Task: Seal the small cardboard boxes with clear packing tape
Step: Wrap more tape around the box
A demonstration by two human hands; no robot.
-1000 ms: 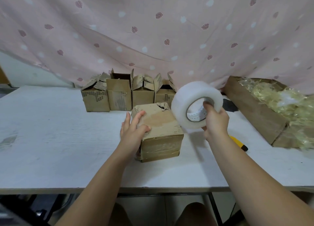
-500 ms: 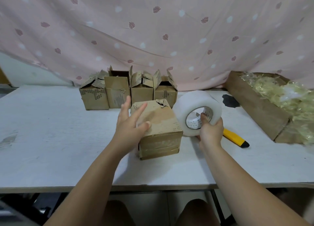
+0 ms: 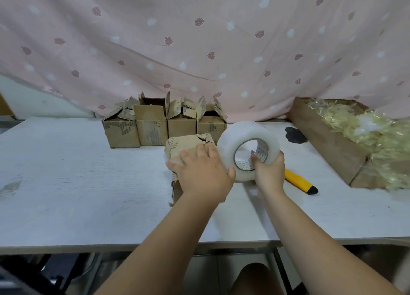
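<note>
From the head view, a closed box stands on the white table, near its middle and in front of the person. The left hand lies flat on the box's top, fingers straight and spread, palm down, holding nothing. Its thumb points toward the tape; whether it touches the roll cannot be told. The tape, a wide clear roll, is held on edge just to the right of the box, its hole facing the camera. The right hand grips it from below, thumb hooked inside the core and the fingers curled round the outside. A yellow knife lies on the table behind that hand, partly hidden by the wrist. Four open boxes stand in a row just behind the closed one, flaps up. At the right edge a crate holds pale shredded filler. A dark stain marks the table between the tape and the crate. A pink patterned cloth hangs behind everything.
</note>
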